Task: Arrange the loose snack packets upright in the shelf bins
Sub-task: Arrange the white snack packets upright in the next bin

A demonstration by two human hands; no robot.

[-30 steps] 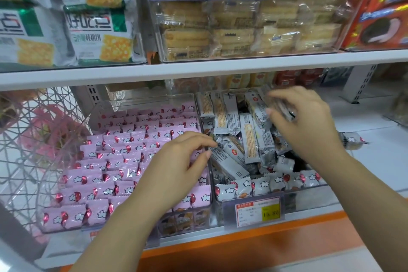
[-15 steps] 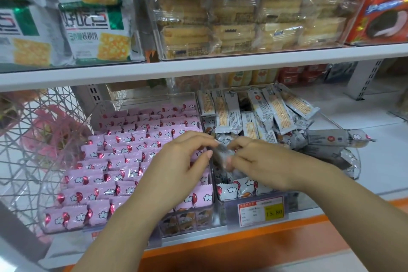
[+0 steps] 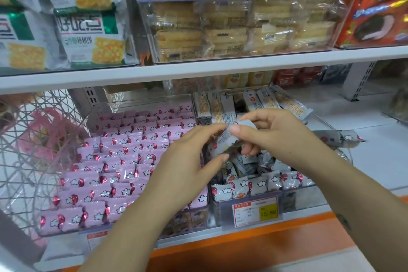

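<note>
- The right hand (image 3: 278, 137) pinches the top end of a small grey-white, crinkly foil snack packet (image 3: 227, 141). The left hand (image 3: 187, 165) grips its left edge, forefinger above and thumb below.
- The packet hangs over the middle of the clear plastic right bin (image 3: 304, 196), above a jumble of matching packets (image 3: 249, 165).
- Step in hand, I judge: turning it upright. Next it needs a gap behind the standing front row (image 3: 260, 183).
- The slick film and soft pillow shape could let it flop.
- Glossy pink packets (image 3: 114, 174) tile the left bin (image 3: 141, 100).
- A stray grey packet (image 3: 337, 137) lies on the white shelf (image 3: 375, 154).
</note>
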